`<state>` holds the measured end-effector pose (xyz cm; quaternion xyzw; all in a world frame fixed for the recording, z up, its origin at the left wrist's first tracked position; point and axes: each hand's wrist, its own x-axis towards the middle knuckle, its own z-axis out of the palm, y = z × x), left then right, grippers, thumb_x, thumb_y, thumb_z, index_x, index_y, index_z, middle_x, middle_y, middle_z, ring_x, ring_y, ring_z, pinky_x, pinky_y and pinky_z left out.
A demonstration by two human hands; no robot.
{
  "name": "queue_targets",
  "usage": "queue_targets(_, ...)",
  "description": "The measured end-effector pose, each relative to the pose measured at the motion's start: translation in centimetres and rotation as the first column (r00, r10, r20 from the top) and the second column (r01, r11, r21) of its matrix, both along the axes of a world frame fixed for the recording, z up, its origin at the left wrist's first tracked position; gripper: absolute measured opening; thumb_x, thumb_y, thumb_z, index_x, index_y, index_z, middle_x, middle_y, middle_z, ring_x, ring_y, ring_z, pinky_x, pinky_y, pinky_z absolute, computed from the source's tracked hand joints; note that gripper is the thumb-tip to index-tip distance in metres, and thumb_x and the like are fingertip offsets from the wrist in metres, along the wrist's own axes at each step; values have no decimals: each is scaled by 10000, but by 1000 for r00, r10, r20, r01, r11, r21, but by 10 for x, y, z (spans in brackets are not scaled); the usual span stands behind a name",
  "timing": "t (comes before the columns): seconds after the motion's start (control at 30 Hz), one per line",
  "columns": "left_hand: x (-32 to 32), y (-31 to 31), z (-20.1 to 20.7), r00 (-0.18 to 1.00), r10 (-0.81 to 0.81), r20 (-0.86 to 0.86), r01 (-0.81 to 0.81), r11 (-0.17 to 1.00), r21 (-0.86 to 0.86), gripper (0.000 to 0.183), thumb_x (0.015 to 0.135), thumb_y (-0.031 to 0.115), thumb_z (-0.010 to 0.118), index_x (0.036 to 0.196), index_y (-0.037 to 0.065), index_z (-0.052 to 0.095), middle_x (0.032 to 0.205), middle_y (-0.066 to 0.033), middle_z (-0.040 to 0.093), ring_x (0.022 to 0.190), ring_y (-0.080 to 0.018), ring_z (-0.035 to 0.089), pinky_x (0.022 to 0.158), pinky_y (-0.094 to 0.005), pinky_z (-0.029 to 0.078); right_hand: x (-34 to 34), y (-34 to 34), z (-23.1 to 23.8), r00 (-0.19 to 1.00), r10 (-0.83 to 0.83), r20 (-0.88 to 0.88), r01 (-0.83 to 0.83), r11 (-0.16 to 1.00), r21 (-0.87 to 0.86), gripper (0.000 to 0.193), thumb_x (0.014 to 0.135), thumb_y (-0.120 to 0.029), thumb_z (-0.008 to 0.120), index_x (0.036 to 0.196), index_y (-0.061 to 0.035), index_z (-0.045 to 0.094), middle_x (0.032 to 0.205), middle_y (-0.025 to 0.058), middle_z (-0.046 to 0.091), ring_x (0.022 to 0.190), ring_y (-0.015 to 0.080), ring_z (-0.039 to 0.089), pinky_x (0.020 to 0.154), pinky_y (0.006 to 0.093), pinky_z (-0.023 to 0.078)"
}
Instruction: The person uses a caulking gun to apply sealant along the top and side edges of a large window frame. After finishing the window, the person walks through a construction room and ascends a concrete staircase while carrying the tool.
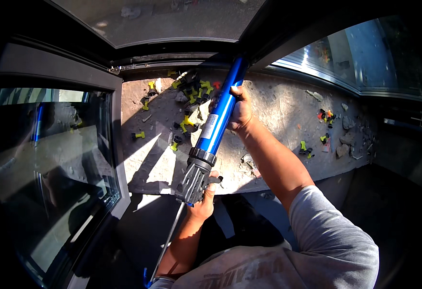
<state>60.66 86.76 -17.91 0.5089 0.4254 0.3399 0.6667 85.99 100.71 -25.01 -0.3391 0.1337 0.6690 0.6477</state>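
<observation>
Head camera, looking down: a blue caulking gun slants across the stone ledge, its long axis running from the person's lower left up and away to the right. Its front end reaches the dark window frame; from here I can't tell whether it touches. The right hand is the nearer one to that end, curled around the barrel from the right side, fingers closed in. Lower down, the left hand is wrapped at the black handle, thumb up beside it, most of its fingers hidden. Behind it the thin metal rod trails back along the left forearm. Yellow-and-black plastic pieces lie scattered just left of the barrel.
</observation>
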Motion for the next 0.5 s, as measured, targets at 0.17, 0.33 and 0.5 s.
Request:
queue_targets(0.17, 3, -6, -9, 998, 6, -64, -1, 997, 77, 242, 1016, 161, 655, 1174, -22, 663, 1099, -123, 707, 1014, -243, 672, 893, -379, 539, 3, -5, 2, 997, 68, -42, -65, 995, 71, 445, 701, -435, 722, 945, -71, 642, 808, 150, 682, 714, 328, 678, 712, 495, 595)
queue_targets(0.33, 5, -11, -15, 997, 2, -80, 5, 997, 79, 233, 1012, 181, 669, 1147, -9, 659, 1050, -103, 709, 981, -229, 671, 877, -370, 541, 4, -8, -2, 999, 47, -10, -46, 998, 53, 443, 708, -438, 714, 934, -65, 637, 800, 151, 672, 712, 325, 677, 709, 482, 596)
queue_targets(0.5, 5, -6, -16, 998, -8, -70, 11, 999, 41, 220, 1028, 207, 651, 1119, 7, 664, 1033, -91, 707, 952, -213, 670, 856, -358, 545, 3, -5, -3, 997, 19, 72, -21, 999, 27, 424, 733, -417, 708, 956, -68, 621, 808, 146, 660, 700, 314, 668, 703, 479, 591)
